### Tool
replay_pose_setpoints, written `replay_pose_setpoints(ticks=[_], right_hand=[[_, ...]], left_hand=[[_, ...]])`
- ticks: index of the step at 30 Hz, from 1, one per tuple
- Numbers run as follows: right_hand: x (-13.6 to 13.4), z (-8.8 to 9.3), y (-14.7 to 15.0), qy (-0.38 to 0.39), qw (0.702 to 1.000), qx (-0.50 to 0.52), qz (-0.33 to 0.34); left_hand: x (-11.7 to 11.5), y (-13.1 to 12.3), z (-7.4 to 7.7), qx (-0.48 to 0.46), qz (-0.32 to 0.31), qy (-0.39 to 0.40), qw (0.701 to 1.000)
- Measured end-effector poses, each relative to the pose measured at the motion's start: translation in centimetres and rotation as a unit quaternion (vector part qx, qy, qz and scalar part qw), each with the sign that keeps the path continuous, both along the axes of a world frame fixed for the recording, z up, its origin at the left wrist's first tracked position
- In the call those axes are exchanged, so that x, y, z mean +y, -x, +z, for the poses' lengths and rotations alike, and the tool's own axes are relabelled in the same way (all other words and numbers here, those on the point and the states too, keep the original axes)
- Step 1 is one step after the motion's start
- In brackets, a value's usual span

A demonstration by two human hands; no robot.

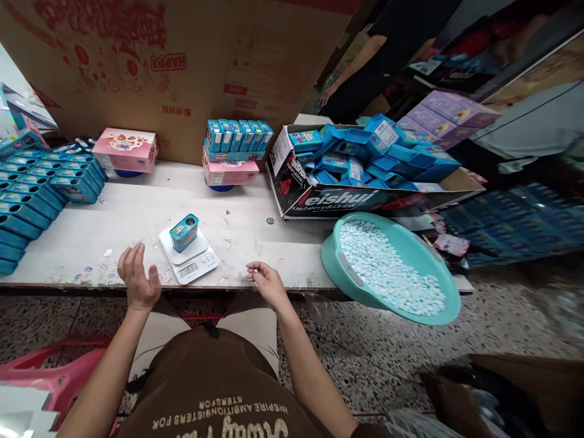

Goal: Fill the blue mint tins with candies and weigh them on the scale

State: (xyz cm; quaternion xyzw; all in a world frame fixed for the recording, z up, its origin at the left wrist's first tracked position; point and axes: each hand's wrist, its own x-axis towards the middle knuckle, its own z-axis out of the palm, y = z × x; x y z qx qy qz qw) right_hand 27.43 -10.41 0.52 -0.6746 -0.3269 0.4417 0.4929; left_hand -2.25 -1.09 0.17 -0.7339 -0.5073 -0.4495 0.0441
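Left hand (137, 277) spread open, fingers apart, raised over the front edge of a white-topped workbench (114, 222), touching nothing and just left of a digital kitchen scale (188, 255). A lidless blue tin (184, 232) sits tilted on the scale's platform, its contents not visible; the display digits are too small to read surely. Right hand (267, 285) rests at the bench edge to the right of the scale, clear of it, with fingertips (252, 271) pressed together; any small piece between them is too small to tell. A tilted teal basin (347, 261) of pale blue candies (387, 267) lies farther right, well apart from that hand. Rows of blue tins (31, 204) line the bench's left end.
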Motion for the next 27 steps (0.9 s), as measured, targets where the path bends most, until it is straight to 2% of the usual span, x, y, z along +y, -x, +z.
replay_pose_setpoints(ticks=[3, 6, 8, 11, 13, 19, 23, 27], right_hand=[[-0.3, 0.0, -0.3, -0.003, 1.0, 0.001, -0.015], [-0.6, 0.2, -0.9, -0.01, 1.0, -0.005, -0.024], [-0.9, 0.2, -1.4, -0.015, 0.999, -0.004, -0.037], [-1.3, 0.0, -2.0, -0.015, 0.998, -0.002, -0.053], [-1.3, -0.2, -2.1, -0.013, 0.998, -0.002, -0.055], [-0.7, -0.5, -1.5, -0.012, 0.999, 0.0, -0.046], [-0.3, -0.2, -0.9, -0.003, 0.999, -0.006, -0.031], [-0.3, -0.1, -0.7, -0.003, 1.0, -0.026, -0.011]], left_hand=[[0.7, -2.6, 1.7, 0.048, -0.063, 0.005, 0.997], [1.1, -3.9, 2.4, 0.121, -0.142, 0.049, 0.981], [1.0, -3.7, 2.4, 0.088, -0.115, 0.028, 0.989], [0.4, -2.1, 2.1, -0.012, 0.008, -0.015, 1.0], [-0.2, -0.6, 1.7, -0.024, 0.058, -0.011, 0.998], [-2.8, 2.7, -0.7, 0.008, 0.067, 0.034, 0.997], [-4.2, 3.4, -2.5, 0.014, 0.077, 0.058, 0.995], [-4.6, 3.4, -3.8, 0.011, 0.054, 0.093, 0.994]])
